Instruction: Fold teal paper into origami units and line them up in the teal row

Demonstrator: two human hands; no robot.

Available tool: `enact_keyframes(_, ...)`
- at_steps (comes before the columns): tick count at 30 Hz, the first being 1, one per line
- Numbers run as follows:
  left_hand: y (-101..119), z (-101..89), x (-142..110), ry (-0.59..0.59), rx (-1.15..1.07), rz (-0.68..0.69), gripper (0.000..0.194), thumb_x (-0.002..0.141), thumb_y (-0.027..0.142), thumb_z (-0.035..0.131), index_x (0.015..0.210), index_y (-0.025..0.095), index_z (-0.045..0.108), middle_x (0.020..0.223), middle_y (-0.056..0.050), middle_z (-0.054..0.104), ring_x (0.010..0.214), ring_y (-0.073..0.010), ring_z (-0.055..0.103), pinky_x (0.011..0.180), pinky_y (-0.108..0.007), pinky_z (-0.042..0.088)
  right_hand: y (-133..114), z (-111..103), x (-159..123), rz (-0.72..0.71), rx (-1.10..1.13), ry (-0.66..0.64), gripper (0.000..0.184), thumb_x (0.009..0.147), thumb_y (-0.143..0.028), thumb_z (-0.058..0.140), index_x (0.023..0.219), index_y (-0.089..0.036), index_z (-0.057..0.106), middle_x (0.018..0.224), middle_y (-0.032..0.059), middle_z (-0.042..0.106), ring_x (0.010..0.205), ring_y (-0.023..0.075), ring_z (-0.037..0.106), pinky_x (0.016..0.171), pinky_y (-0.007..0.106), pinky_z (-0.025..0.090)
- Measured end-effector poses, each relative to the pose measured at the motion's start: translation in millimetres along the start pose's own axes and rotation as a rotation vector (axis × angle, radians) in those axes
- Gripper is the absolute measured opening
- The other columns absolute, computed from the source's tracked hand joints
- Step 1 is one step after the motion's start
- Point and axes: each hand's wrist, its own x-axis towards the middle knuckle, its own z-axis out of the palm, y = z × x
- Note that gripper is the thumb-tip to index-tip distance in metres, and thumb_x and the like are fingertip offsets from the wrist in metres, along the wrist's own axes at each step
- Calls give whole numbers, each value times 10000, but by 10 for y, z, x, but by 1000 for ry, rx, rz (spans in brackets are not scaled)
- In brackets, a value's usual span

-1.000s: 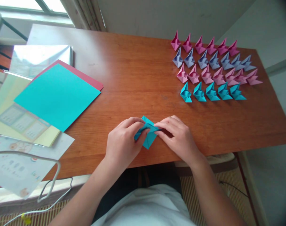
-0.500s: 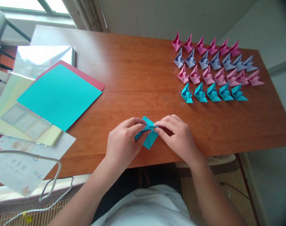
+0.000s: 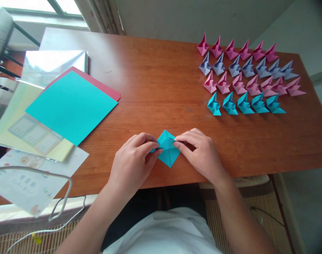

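A partly folded piece of turquoise origami paper (image 3: 169, 148) lies diamond-wise near the table's front edge, creased down its lower half. My left hand (image 3: 136, 157) pinches its left corner between thumb and fingers. On the opposite side, my right hand (image 3: 199, 150) pinches the right corner. The fingertips cover both corners. Beyond my right hand stands a row of folded turquoise paper figures (image 3: 245, 104), each with a raised point. Behind them are rows of pink figures (image 3: 238, 84), lilac figures (image 3: 248, 67) and magenta figures (image 3: 244, 50).
Turquoise sheets (image 3: 72, 106) lie over a red sheet (image 3: 105, 86) at the left, on top of a yellow pad (image 3: 7, 109) and a shiny packet (image 3: 57, 63). A printed white sheet (image 3: 28, 180) and a white cable (image 3: 68, 190) are at the front left.
My left hand has moved left, away from the middle of the paper. More of the paper's centre shows flat between my hands. The view has shifted slightly.
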Motion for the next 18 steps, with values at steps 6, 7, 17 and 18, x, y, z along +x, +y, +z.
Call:
enact_keyframes(6,-86,-101,-109,21,36,-13,142,952,246,644,856,228,747,953,-43,710,858,-197,651,733,-319,530,-9,10,5,17,-5,6,71,934,-203,705,898,-252,742,905,5,782,861,197,661,768,346,521)
enact_keyframes(7,-92,-108,-115,19,41,-11,140,954,243,642,862,225,747,953,-44,709,858,-198,649,732,-320,528,-14,11,7,21,-9,5,70,931,-199,708,896,-249,742,903,5,782,860,196,661,767,345,519)
enact_keyframes(17,-39,-104,8,-15,-40,-51,154,977,263,585,1034,212,719,1049,-54,738,915,-195,698,790,-318,558,-65,20,40,51,-53,-9,79,927,-196,699,875,-242,736,894,18,776,848,212,651,777,370,504)
enact_keyframes(18,-25,-82,35,-4,-70,-52,163,978,258,585,1066,209,714,1082,-59,743,952,-199,705,816,-319,564,-68,25,39,48,-55,-3,80,926,-196,699,872,-242,736,890,18,773,846,212,650,777,370,503)
